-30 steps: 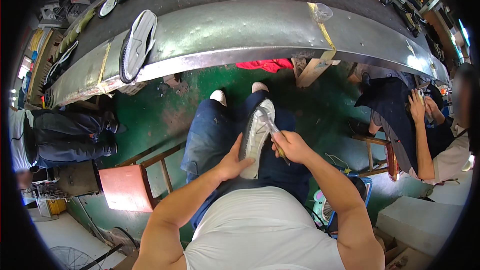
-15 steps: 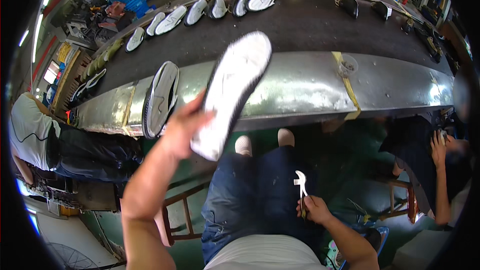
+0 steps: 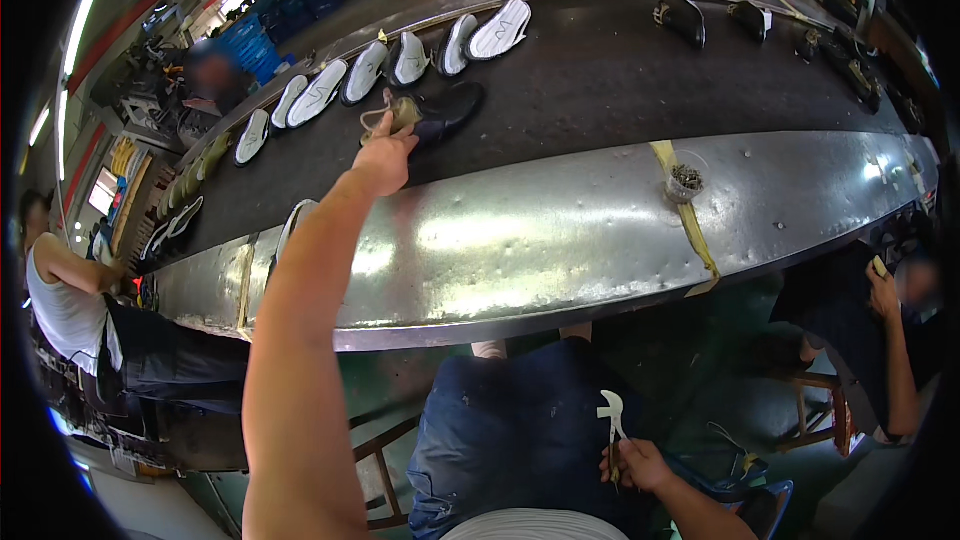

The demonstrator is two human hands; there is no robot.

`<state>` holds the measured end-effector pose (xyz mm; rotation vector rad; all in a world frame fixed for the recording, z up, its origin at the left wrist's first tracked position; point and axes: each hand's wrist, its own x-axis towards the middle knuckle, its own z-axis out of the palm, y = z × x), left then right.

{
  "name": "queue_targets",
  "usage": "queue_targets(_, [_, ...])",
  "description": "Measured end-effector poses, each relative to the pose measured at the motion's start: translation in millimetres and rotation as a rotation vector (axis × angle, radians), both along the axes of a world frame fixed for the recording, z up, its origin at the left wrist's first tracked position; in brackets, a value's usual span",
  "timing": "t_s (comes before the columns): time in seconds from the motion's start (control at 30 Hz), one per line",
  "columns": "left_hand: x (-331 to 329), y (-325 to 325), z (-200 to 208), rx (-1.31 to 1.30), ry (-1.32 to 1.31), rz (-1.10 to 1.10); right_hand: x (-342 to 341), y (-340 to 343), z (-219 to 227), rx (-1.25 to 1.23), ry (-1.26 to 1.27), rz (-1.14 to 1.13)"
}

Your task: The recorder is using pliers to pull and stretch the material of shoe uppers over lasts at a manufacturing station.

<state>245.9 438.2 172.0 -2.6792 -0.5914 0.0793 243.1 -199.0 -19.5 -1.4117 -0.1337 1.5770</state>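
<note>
Far out over the dark work surface (image 3: 590, 90), my left hand (image 3: 385, 155) grips the heel end of a black shoe (image 3: 455, 110). The shoe is sole down, toe to the right, with an olive last and a cord loop showing at its opening. My right hand (image 3: 640, 462) is low beside my right thigh, closed round a pair of lasting pincers (image 3: 612, 420) whose pale hooked jaws point up. A pale-soled shoe (image 3: 290, 225) on the metal ledge is mostly hidden behind my left forearm.
Several white-soled shoes (image 3: 318, 92) line the far left side, and dark shoes (image 3: 682, 22) lie far right. A clear cup of nails (image 3: 686, 180) stands on the metal ledge (image 3: 520, 230) by yellow tape. Co-workers sit left (image 3: 75, 290) and right (image 3: 885, 310).
My left hand has reached forward, turning the shoe from sole up to sole down over the dark surface. The right hand still holds the pincers, slightly lower in view.
</note>
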Motion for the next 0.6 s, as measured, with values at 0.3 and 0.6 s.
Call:
queue_targets(0.3, [-155,43,49,-0.213,0.108,0.717,-1,-1,-4,0.005,0.029,0.025])
queue_targets(0.6, [-237,-42,50,-1.478,-0.786,0.503,-22,-10,-1,0.009,-0.105,-0.004])
